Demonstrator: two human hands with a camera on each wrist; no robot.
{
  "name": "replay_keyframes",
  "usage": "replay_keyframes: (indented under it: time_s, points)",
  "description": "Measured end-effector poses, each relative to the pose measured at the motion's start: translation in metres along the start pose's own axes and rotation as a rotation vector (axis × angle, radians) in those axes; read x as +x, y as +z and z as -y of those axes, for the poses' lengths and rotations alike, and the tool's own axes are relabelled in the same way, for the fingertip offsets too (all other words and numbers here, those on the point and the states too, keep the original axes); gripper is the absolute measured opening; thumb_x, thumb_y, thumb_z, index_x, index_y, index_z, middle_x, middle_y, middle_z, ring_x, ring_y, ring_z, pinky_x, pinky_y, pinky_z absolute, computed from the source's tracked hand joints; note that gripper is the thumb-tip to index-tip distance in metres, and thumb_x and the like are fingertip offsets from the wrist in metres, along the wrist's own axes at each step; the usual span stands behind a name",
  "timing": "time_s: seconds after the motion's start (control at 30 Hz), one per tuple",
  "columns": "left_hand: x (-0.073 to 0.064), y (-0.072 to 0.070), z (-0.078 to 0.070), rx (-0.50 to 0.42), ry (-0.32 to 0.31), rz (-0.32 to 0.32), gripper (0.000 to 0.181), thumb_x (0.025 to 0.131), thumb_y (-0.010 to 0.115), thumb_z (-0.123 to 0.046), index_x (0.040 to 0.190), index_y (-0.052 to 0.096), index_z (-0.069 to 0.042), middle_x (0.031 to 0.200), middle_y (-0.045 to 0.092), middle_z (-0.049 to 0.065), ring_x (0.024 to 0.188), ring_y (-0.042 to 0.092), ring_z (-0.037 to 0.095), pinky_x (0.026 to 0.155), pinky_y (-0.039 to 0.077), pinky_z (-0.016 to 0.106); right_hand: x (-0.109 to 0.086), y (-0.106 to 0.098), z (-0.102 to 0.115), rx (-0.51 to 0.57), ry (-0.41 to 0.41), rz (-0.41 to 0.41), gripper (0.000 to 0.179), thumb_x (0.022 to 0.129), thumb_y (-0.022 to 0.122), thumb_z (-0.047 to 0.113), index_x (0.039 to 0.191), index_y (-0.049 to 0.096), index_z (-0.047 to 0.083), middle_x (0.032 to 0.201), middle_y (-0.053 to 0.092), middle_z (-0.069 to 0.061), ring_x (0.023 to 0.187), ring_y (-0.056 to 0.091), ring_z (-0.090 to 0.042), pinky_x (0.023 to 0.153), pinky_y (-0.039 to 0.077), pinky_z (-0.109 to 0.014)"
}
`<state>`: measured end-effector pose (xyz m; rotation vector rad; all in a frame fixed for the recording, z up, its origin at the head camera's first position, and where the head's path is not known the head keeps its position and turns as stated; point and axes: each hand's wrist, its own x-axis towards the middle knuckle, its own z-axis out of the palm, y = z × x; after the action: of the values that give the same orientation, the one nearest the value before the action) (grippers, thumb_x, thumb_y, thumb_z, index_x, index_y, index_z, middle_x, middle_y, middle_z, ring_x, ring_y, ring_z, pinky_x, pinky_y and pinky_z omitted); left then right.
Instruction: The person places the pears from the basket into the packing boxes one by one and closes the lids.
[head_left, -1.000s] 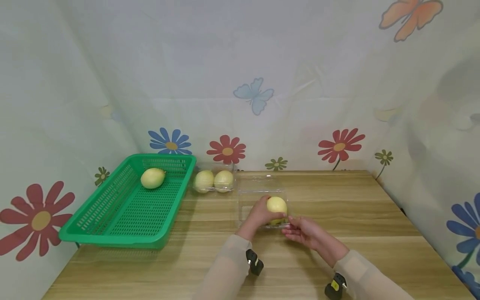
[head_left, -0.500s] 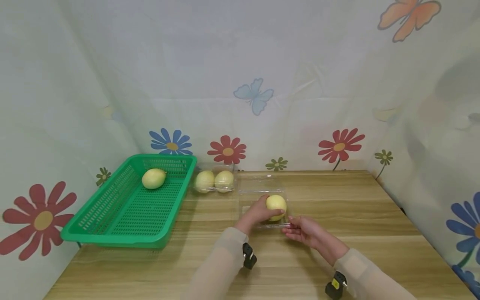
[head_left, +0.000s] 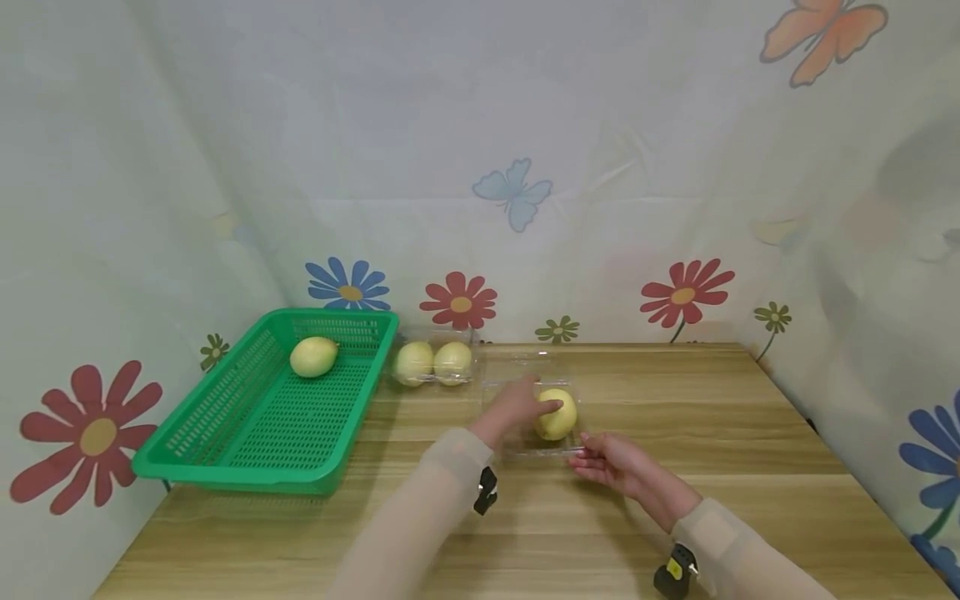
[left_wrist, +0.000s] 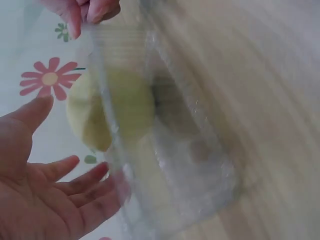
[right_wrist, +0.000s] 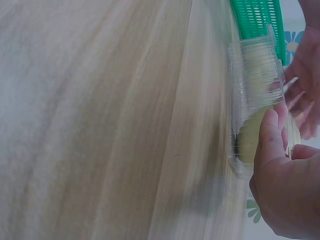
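L hand (head_left: 517,407): fingers spread, held just beside the yellow fruit (head_left: 557,418); whether it's touched can't be told. By the R hand (head_left: 617,468), the near rim of a clear box (head_left: 536,452) is pinched btwn thumb & fingers at its R corner. The fruit is seated in the box's R end, just R of ctr, lower half of the head view. Two pale fruits (head_left: 453,364) are held in a second box (head_left: 438,334), L of ctr. One more fruit (head_left: 314,357) is held in a green basket (head_left: 281,429), frame L. All are carried by a wood-grain counter (head_left: 675,408), backed by flower-print cloth (head_left: 375,125).
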<state>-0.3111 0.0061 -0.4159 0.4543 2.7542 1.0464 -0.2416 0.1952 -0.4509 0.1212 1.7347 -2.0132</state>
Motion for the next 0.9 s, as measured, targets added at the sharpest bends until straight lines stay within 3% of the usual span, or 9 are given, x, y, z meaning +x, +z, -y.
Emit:
replay_keyframes:
  time_s: [0.13, 0.27, 0.4, 0.6, 0.9]
  points:
    - [0.004, -0.017, -0.005, 0.108, 0.036, -0.057, 0.052, 0.096, 0.07, -0.03, 0.139, 0.06, -0.003, 0.129, 0.07, 0.02, 0.118, 0.068, 0.033, 0.095, 0.058, 0.044, 0.001, 0.0, 0.0, -0.005, 0.002, -0.001, 0.024, 0.11, 0.036, 0.01, 0.101, 0.055, -0.001, 0.083, 0.066, -0.001, 0.078, 0.071, -0.007, 0.076, 0.061, -0.02]
    - [0.005, -0.034, -0.013, 0.121, 0.085, -0.078, 0.04, 0.095, 0.07, -0.022, 0.13, 0.067, -0.003, 0.119, 0.073, 0.018, 0.103, 0.07, 0.029, 0.078, 0.058, 0.035, 0.0, 0.0, 0.001, -0.009, 0.0, 0.005, 0.022, 0.11, 0.036, 0.01, 0.104, 0.054, -0.002, 0.084, 0.066, -0.001, 0.079, 0.071, -0.007, 0.076, 0.061, -0.02]
    - [0.001, -0.052, -0.024, 0.125, 0.136, -0.074, 0.034, 0.095, 0.069, -0.017, 0.125, 0.068, -0.002, 0.117, 0.072, 0.019, 0.102, 0.07, 0.03, 0.078, 0.058, 0.034, -0.001, 0.0, 0.0, 0.0, -0.002, -0.002, 0.019, 0.109, 0.038, 0.009, 0.105, 0.053, -0.002, 0.084, 0.065, -0.001, 0.079, 0.071, -0.008, 0.076, 0.061, -0.02]
    - [-0.007, -0.077, -0.038, 0.232, 0.186, -0.07, 0.031, 0.096, 0.067, -0.018, 0.124, 0.07, -0.006, 0.117, 0.074, 0.015, 0.103, 0.072, 0.029, 0.083, 0.059, 0.037, -0.003, -0.001, -0.002, 0.001, -0.003, -0.002, 0.019, 0.109, 0.038, 0.008, 0.104, 0.053, -0.002, 0.083, 0.065, -0.001, 0.078, 0.071, -0.008, 0.075, 0.061, -0.02]
    - [-0.02, -0.122, -0.038, 0.342, 0.23, -0.107, 0.033, 0.097, 0.071, -0.024, 0.126, 0.069, -0.008, 0.12, 0.074, 0.012, 0.11, 0.07, 0.028, 0.096, 0.058, 0.042, -0.001, 0.001, 0.0, -0.005, -0.007, 0.006, 0.021, 0.109, 0.038, 0.009, 0.102, 0.055, -0.001, 0.081, 0.067, 0.0, 0.076, 0.071, -0.007, 0.075, 0.061, -0.02]
